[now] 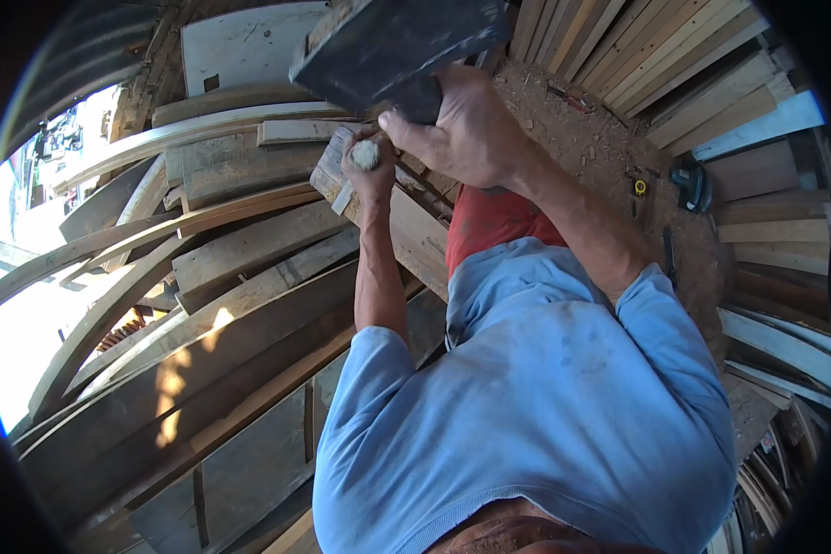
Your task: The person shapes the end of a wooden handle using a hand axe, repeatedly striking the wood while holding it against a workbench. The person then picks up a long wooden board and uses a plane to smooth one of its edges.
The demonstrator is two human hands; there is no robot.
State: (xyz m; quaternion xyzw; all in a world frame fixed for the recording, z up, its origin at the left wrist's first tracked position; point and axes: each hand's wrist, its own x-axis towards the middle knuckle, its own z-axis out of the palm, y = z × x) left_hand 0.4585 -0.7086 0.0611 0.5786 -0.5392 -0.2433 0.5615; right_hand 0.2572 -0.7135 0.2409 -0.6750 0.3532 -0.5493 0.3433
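Observation:
My right hand [475, 134] is closed round the short dark handle of a mallet [402, 51]. The mallet's big, dark, worn block head is raised above my left hand. Wrapped in my left hand [374, 175] is an upright chisel [366, 154], whose round, pale, battered handle end shows above my fingers. A flat pale strip, perhaps its blade, shows below the fist, but I cannot make out its tip. Under that hand lies a wooden board [415, 231], running from beneath the fist toward my waist.
Stacked planks and curved timbers [258, 268] crowd my left side. Boards [646, 46] lean at the far right. On the shavings-covered floor lie a yellow tape measure [639, 187], a teal power tool [691, 188] and a long dark tool [669, 254]. A white panel [240, 46] stands at the back left.

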